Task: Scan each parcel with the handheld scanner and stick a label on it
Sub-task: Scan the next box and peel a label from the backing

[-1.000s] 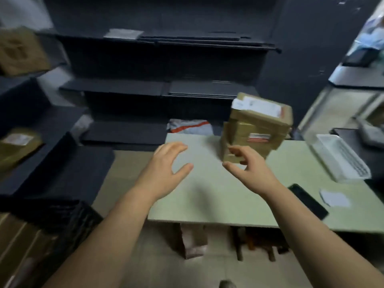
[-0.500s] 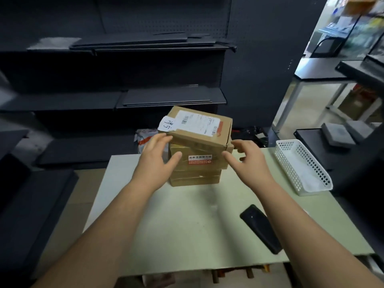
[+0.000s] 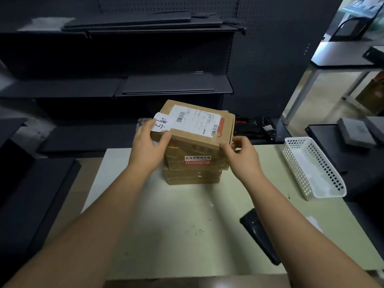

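Parcel (image 3: 193, 129) sits between left hand (image 3: 148, 150) and right hand (image 3: 242, 154), both gripping.

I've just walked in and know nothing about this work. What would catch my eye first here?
A stack of brown parcels at the far middle of the pale green table stands out, with the left hand and right hand gripping the top parcel by its near corners. A white perforated basket sits at the table's right edge, and a black handheld scanner lies beside the right forearm.
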The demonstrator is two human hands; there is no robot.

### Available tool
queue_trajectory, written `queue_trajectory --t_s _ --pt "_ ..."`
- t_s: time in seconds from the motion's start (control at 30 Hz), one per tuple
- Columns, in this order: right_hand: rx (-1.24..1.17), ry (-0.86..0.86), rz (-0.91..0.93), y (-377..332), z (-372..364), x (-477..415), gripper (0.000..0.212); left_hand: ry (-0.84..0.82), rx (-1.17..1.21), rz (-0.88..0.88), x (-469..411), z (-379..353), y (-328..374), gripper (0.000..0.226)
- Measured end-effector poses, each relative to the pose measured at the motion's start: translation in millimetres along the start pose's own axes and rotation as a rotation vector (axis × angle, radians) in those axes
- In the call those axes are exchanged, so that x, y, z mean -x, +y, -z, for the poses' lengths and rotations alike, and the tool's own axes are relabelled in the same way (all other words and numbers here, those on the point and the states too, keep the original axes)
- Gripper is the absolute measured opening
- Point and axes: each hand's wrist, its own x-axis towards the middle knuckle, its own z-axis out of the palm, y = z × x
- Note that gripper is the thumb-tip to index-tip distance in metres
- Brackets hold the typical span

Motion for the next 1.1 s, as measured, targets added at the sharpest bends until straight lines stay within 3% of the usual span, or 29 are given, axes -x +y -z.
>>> queue_trajectory --t_s 0.13,0.3,0.53,0.77,0.97,1.1 --pt "-0.102 -0.018 0.033 -9.0 -11.0 10.8 0.036 0.142 0.138 -0.009 16.0 18.8 -15.7 0.045" --pt "-0.12 -0.078 0.2 -35.4 -52.6 35.7 0.034 0.294 0.127 -0.099 45.7 68.4 -55.7 0.044" --pt "-0.147 -0.322 0.234 -46.2 -146.1 74.4 0.034 0.433 -0.003 0.086 85.3 137.2 -137.1 0.048" --pt "-0.024 -0.488 -0.005 15.4 -218.3 94.4 0.008 0.18 -0.049 0.361 105.9 138.8 -218.6 0.042" --pt "0.095 -0.431 -0.105 64.6 -249.4 104.4 0.032 0.026 -0.02 0.425 112.2 110.7 -263.8 0.041" --pt "0.072 -0.482 -0.177 77.4 -262.5 102.9 0.035 -0.008 -0.029 0.503 104.2 103.1 -276.3 0.047"
